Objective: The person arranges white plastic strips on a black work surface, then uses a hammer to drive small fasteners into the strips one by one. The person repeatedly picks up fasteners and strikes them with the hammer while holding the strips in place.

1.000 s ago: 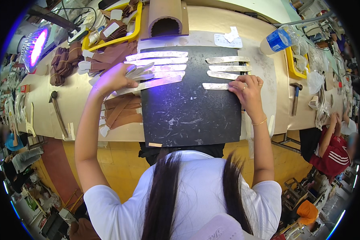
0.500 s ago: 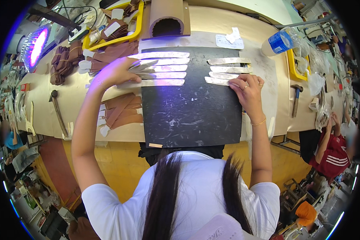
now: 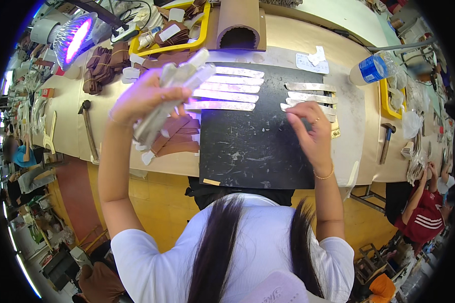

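My left hand (image 3: 149, 101) is closed around a bundle of thin whitish strips (image 3: 179, 73), raised above the left side of the black mat (image 3: 253, 156). Beneath and beside it, several pale strips (image 3: 232, 89) lie in a row, their right ends on the mat. At the mat's right side is a second group of pale strips (image 3: 311, 87). My right hand (image 3: 313, 129) is bent over the lowest of these, thumb and index finger close together; what they grip is hidden. Brown strips with white ends (image 3: 174, 144) lie left of the mat.
A lit lamp (image 3: 76, 43) stands at upper left near a yellow tray (image 3: 205, 25) and bundled brown strips (image 3: 100, 70). Hammers lie at left (image 3: 88, 131) and right (image 3: 388, 144). A brown tube (image 3: 240, 20), a bottle (image 3: 369, 69) and a paper label (image 3: 308, 63) sit behind the mat.
The left hand has lifted the bundle of strips off the left row. My right hand stays over the right group, fingers more curled. The whole view has shifted, so the table appears farther right.
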